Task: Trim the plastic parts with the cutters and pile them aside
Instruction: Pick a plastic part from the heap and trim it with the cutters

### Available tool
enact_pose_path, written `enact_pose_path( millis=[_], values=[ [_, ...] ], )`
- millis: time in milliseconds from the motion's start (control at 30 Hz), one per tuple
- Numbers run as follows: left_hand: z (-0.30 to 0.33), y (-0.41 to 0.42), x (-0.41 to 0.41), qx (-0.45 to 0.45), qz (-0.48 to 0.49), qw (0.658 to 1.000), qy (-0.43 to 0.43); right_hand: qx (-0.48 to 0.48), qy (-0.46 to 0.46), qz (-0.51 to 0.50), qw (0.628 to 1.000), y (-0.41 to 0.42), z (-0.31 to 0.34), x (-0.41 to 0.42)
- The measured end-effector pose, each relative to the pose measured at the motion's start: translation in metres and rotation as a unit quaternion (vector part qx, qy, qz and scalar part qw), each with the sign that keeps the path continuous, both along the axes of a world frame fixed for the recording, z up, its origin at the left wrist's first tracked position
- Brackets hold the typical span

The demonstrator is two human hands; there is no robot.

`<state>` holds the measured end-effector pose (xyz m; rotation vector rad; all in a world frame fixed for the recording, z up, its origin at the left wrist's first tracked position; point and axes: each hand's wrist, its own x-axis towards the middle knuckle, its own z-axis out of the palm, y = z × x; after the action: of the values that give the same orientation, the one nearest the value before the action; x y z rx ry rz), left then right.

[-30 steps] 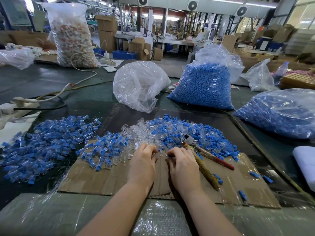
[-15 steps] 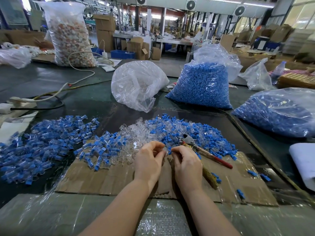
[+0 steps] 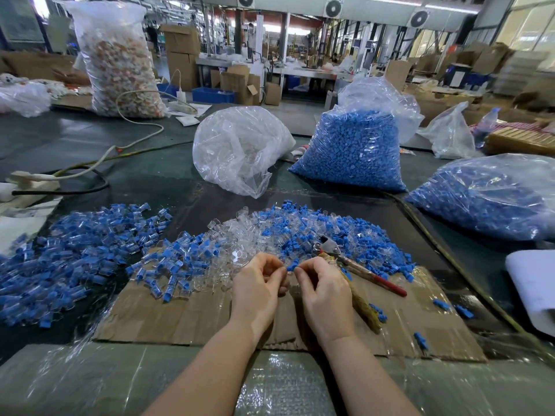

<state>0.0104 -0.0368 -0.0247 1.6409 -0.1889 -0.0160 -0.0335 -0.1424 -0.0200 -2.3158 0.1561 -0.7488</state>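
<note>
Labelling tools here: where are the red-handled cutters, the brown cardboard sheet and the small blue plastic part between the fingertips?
red-handled cutters (image 3: 332, 248): head view, metal head.
brown cardboard sheet (image 3: 180, 319): head view, bare left area.
small blue plastic part (image 3: 291, 267): head view, its middle.

Both hands pinch one small blue plastic part above the cardboard.

Left hand (image 3: 255, 283) and right hand (image 3: 326, 288) meet at the blue part (image 3: 290, 267); cutters (image 3: 357, 267) lie just right, unheld.

no legible text, labels, brands or numbers anywhere
</note>
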Motion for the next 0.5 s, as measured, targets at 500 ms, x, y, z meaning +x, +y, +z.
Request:
enact_pose_path(
  millis=[500],
  values=[
    [-0.0038,0.0009,-0.0013,0.028,-0.020,0.999,-0.019,-0.088,0.040,-0.016,0.995,0.0032,-0.0053,0.0009]
  ],
)
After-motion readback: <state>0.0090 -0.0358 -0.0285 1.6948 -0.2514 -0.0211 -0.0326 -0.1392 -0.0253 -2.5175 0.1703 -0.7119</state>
